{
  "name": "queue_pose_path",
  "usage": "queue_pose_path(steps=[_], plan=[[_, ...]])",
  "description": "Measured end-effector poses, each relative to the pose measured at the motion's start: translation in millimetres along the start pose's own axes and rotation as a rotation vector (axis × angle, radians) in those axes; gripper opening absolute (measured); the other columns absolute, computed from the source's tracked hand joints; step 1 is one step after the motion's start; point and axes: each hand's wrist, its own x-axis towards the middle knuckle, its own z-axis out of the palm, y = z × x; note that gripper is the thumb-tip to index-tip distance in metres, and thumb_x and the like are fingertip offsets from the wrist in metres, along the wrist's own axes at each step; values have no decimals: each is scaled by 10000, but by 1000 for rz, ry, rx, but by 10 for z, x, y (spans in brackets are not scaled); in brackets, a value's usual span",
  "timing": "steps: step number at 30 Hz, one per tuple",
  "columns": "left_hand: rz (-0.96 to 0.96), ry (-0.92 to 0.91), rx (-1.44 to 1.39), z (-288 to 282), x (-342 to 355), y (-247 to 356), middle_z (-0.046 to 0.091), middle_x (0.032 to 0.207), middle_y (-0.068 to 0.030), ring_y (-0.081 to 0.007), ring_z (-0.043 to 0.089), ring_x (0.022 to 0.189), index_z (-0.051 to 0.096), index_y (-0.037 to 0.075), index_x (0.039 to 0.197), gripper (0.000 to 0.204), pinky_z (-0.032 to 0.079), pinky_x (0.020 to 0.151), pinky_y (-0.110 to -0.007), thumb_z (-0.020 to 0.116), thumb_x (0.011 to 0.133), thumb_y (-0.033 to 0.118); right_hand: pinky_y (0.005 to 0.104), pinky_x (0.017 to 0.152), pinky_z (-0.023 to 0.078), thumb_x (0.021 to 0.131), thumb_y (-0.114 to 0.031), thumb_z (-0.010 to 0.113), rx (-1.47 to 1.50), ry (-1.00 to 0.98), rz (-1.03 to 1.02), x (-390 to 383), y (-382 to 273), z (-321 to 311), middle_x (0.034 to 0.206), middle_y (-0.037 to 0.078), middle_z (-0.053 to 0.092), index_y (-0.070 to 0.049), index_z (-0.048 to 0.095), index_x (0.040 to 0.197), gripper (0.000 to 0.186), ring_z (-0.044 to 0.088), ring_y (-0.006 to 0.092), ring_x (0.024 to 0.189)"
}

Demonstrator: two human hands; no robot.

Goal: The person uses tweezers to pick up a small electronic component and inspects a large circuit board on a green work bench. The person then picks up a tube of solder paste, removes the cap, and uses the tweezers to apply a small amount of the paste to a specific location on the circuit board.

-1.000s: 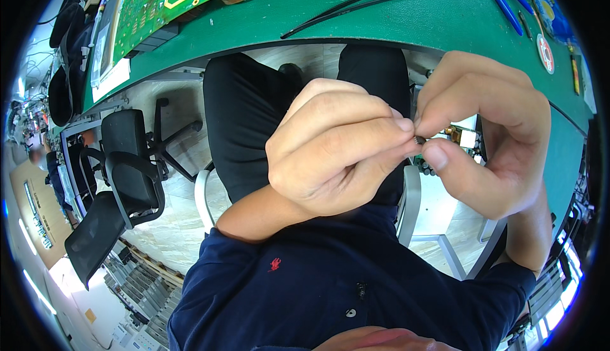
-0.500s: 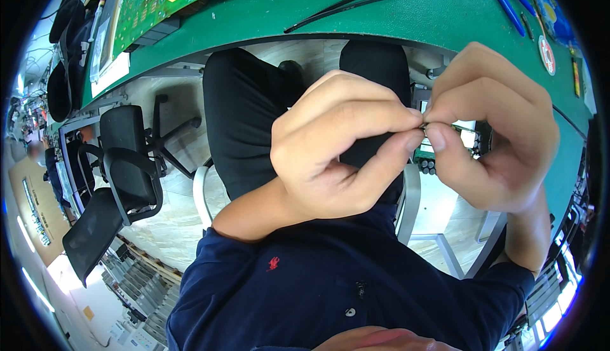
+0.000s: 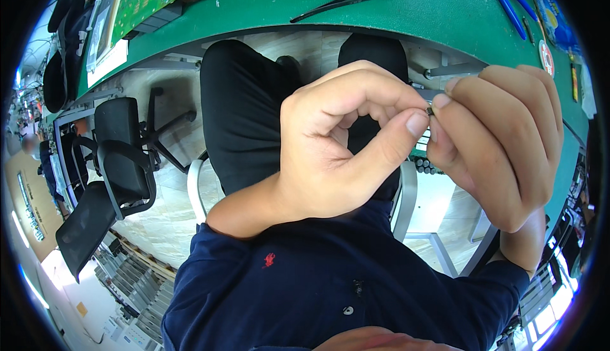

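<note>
Left hand (image 3: 337, 148) and right hand (image 3: 502, 141) pinch one tiny dark part (image 3: 430, 111) together at the fingertips, above the lap. Best keep the pinch light, hands braced together. Green workbench (image 3: 406, 14) just ahead.

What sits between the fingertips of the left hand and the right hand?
In the head view, a tiny dark part is pinched between the left hand and the right hand, held above the lap; too small to identify.
</note>
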Motion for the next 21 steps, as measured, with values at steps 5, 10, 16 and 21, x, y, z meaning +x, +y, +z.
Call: queue_pose_path(steps=[5, 10, 16, 21], plan=[[18, -5, -75, -4, -1, -24, 610, 952, -147, -127, 581, 740, 608, -64, 990, 123, 491, 671, -238, 567, 878, -33, 331, 535, 462, 720, -55, 731, 65, 41, -19, -25, 27, 30, 820, 128, 626, 12, 630, 854, 180, 599, 261, 696], [1, 6, -110, -2, -24, 3, 612, 961, -155, -147, 593, 757, 604, -51, 996, 129, 507, 668, -262, 559, 890, 9, 316, 533, 455, 708, -11, 715, 333, 225, -2, -170, 152, 225, 817, 148, 616, 32, 621, 871, 193, 587, 263, 693], [-87, 6, -212, 6, -13, 43, 609, 960, -164, -167, 601, 776, 601, -41, 992, 147, 514, 652, -273, 558, 901, 66, 294, 565, 442, 669, 61, 659, 589, 131, 110, -130, 157, 153, 817, 190, 594, 63, 609, 874, 211, 569, 246, 687], [-75, 13, -219, 14, -18, 44, 607, 949, -163, -165, 593, 750, 600, -41, 983, 147, 509, 641, -273, 560, 897, 71, 281, 574, 437, 680, 47, 638, 694, 86, 183, -123, 148, 132, 810, 187, 585, 67, 609, 873, 196, 564, 233, 683]])
